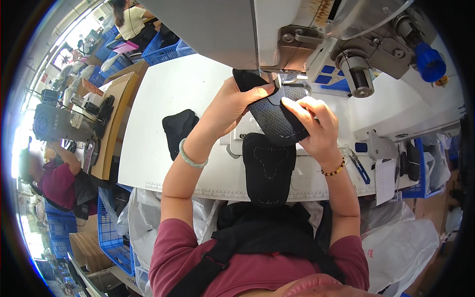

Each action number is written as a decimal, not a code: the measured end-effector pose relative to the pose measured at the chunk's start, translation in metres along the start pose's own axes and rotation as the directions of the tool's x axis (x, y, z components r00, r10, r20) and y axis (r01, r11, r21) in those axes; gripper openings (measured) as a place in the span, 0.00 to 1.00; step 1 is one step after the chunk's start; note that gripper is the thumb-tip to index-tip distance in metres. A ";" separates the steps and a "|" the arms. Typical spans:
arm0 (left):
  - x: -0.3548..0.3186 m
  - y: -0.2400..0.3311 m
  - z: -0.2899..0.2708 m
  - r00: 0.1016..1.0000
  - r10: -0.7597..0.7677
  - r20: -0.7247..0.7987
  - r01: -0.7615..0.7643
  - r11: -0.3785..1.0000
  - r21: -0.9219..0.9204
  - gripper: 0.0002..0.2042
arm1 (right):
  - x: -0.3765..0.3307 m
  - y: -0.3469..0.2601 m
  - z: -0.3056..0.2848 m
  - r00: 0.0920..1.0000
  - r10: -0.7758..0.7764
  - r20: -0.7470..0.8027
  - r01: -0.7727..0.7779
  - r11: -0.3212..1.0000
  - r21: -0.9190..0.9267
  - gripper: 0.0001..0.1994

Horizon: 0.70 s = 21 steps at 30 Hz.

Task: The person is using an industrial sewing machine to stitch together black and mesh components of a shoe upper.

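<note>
A black textured fabric piece (277, 121) is held up just below the needle area of a sewing machine (277, 59). My left hand (230, 106) grips its upper left side, the thumb lying across the fabric. My right hand (319, 126) pinches its right edge between thumb and fingers. Below it lies a rounded black fabric pad (269, 171) with pale stitched or marked lines, overhanging the table's front edge. Further left rests a stack of black fabric pieces (179, 131). The machine head partly hides the far end of the held piece.
The white table (143, 153) has a ruler strip along its front edge. A blue-handled cutter (360, 168) lies to the right, near a paper slip (386, 180). Blue crates (114, 232) and plastic bags (401, 247) surround the table. Two other people sit at the left.
</note>
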<state>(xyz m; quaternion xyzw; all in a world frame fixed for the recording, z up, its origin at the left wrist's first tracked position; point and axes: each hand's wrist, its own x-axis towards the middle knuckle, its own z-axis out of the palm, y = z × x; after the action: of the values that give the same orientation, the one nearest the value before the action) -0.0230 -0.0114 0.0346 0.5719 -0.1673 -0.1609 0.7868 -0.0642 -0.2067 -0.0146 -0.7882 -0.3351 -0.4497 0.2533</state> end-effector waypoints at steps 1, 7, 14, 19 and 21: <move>0.000 0.000 0.000 1.000 -0.001 0.000 0.001 1.000 -0.001 0.08 | 0.000 -0.001 0.000 1.000 0.005 0.002 -0.005 1.000 -0.001 0.33; 0.001 -0.004 0.003 0.997 0.060 -0.039 -0.058 0.997 0.042 0.07 | 0.003 -0.003 0.001 1.000 0.019 -0.009 -0.019 1.000 -0.001 0.32; 0.005 -0.008 0.003 0.993 0.075 -0.088 -0.075 0.997 0.012 0.06 | 0.004 -0.009 -0.003 0.996 0.069 0.064 -0.069 0.998 -0.005 0.32; 0.006 0.000 -0.002 0.998 -0.014 -0.067 0.012 1.000 -0.026 0.07 | 0.008 -0.016 -0.003 0.990 0.108 0.090 -0.106 0.994 -0.031 0.31; 0.007 -0.001 -0.006 0.999 -0.013 -0.037 0.013 1.000 -0.006 0.07 | 0.007 -0.016 -0.003 0.990 0.107 0.089 -0.105 0.994 -0.029 0.31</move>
<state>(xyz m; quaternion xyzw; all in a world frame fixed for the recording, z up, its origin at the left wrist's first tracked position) -0.0142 -0.0101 0.0330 0.5737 -0.1486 -0.1560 0.7902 -0.0755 -0.1964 -0.0050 -0.8276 -0.2982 -0.4034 0.2519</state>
